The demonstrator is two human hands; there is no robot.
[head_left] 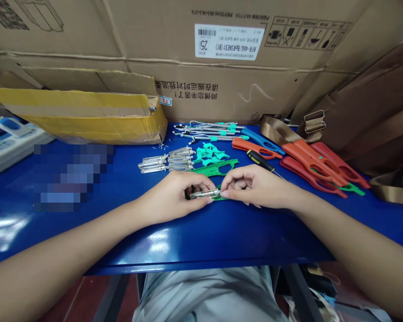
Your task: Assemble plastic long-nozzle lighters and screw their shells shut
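Observation:
My left hand (184, 197) is closed around a clear plastic lighter gas tank (204, 194), which lies level above the blue table. At the tank's valve end, my right hand (245, 187) has thumb and fingers pinched together. Part of a green plastic shell shows beneath the hands, mostly hidden by them. Just behind is a green lighter shell half (216, 168) with an oval trigger opening. Several more clear gas tanks (154, 163) lie in rows to the left, with a small pile of teal triggers (211, 154) beside them.
Metal lighter tubes with wires (215, 132) lie at the back. Orange lighter shells (314, 161), red and blue ones, and a black-and-yellow screwdriver (260, 160) are on the right. A yellow-taped cardboard box (114, 118) and a white power strip (13, 145) stand left; a large carton (174, 40) walls the back.

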